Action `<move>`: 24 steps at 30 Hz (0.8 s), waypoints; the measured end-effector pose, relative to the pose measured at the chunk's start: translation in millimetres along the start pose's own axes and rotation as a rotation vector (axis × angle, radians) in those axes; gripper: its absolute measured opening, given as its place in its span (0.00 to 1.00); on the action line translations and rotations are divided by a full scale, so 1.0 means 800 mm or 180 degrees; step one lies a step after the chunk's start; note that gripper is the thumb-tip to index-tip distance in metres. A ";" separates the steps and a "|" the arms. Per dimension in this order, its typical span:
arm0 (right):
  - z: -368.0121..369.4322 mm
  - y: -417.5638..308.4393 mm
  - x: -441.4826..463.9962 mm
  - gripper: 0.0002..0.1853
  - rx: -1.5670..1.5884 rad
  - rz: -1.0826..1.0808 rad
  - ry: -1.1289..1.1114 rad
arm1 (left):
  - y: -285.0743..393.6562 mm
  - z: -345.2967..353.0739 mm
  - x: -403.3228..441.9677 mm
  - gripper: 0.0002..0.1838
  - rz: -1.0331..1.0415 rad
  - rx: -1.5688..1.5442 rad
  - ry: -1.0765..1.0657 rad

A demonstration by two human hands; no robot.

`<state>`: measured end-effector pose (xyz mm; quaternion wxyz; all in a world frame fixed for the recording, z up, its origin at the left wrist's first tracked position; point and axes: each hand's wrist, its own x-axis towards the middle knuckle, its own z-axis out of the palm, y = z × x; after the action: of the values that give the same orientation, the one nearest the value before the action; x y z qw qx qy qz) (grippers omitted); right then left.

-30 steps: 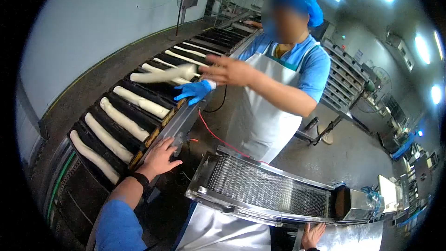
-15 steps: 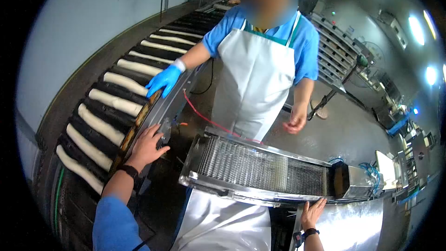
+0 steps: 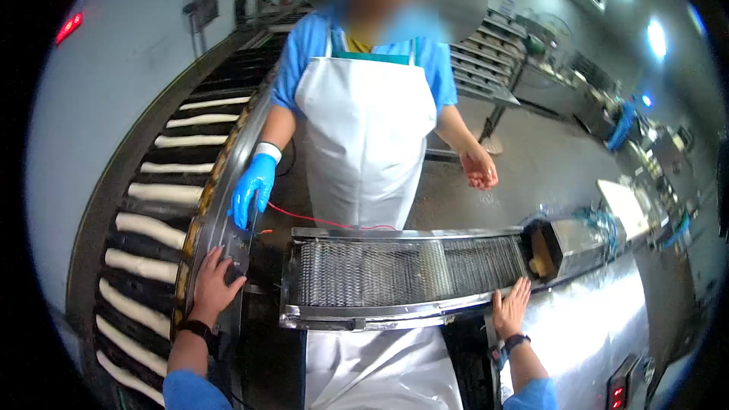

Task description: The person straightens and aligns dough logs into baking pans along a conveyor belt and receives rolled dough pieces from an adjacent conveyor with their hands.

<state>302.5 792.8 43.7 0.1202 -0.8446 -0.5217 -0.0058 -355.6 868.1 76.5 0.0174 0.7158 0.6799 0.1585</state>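
My left hand (image 3: 216, 285) rests with spread fingers on the metal rail (image 3: 237, 175) beside a line of black trays, holding nothing. Long pale dough strips (image 3: 143, 264) lie one per slot in those trays. At the near side of a short wire-mesh conveyor (image 3: 395, 269), my right hand (image 3: 512, 308) lies flat near the edge, empty, its fingers extended. A small piece of dough (image 3: 538, 266) shows at the mouth of the metal housing (image 3: 581, 247), just beyond my right fingertips.
A co-worker in a white apron (image 3: 361, 121) stands across the mesh conveyor, with a blue-gloved hand (image 3: 254, 188) over the rail and a bare hand (image 3: 478, 167) hanging. A red cable (image 3: 319, 220) runs behind the conveyor. Racks (image 3: 486, 61) stand behind.
The view has swung round. The co-worker's bare hand has dropped from over the trays, and the strip that was moving there is no longer in it. The dough piece now shows at the housing.
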 end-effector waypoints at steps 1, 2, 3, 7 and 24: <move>-0.002 -0.005 0.002 0.46 0.0014 0.0028 0.0046 | -0.002 -0.006 0.000 0.28 -0.0036 0.0025 -0.0039; -0.001 -0.009 0.003 0.46 0.0039 0.0072 0.0100 | -0.005 -0.010 0.000 0.28 0.0095 0.0070 -0.0085; -0.002 -0.018 0.003 0.46 -0.0015 0.0103 0.0175 | -0.008 -0.013 -0.001 0.28 0.0093 0.0076 -0.0005; -0.008 -0.027 0.010 0.43 0.0102 0.0152 0.0261 | -0.011 -0.021 -0.002 0.27 0.0092 0.0089 0.0029; -0.008 -0.022 0.043 0.36 0.0445 -0.0680 0.0815 | 0.004 -0.055 -0.006 0.24 -0.0022 0.0218 0.0033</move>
<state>303.4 829.3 58.4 0.2427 -0.7663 -0.5880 -0.0897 -364.0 854.5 118.3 -0.0101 0.7128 0.6874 0.1389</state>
